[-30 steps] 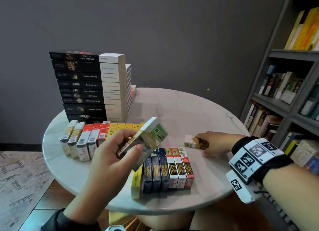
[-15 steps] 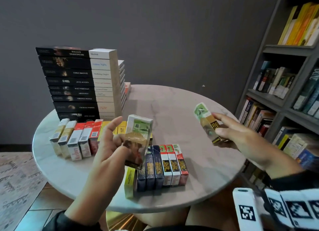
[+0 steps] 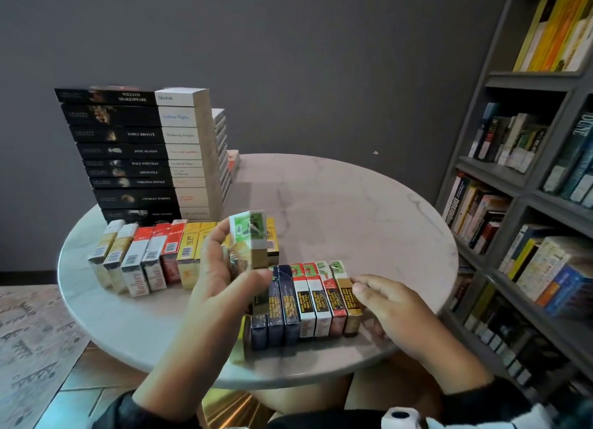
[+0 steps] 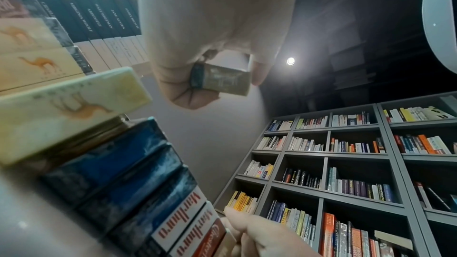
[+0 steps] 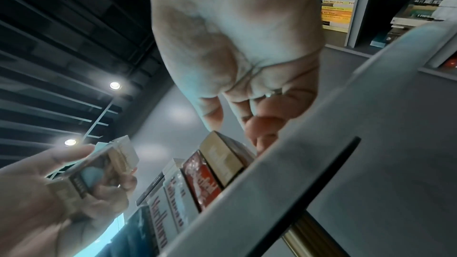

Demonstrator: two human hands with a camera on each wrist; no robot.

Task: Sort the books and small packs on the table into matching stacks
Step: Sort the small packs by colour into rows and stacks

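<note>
At the 6 o'clock edge of the round table [image 3: 337, 204], the near row of packs [image 3: 301, 303] stands upright, side by side; the right hand [image 3: 394, 310] rests at its 3 o'clock end, fingertips touching the gold pack [image 3: 348, 295], seemingly without closing round it, though the wrist view is blurred; the left hand [image 3: 221, 287] grips a green-topped gold pack [image 3: 248, 245] between thumb and fingers, raised above the row; the book stack [image 3: 138, 152] stands at 10 o'clock behind a second row of packs [image 3: 154, 255].

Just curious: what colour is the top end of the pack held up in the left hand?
Green and white on the pack in the left hand; clearest in the head view.
</note>
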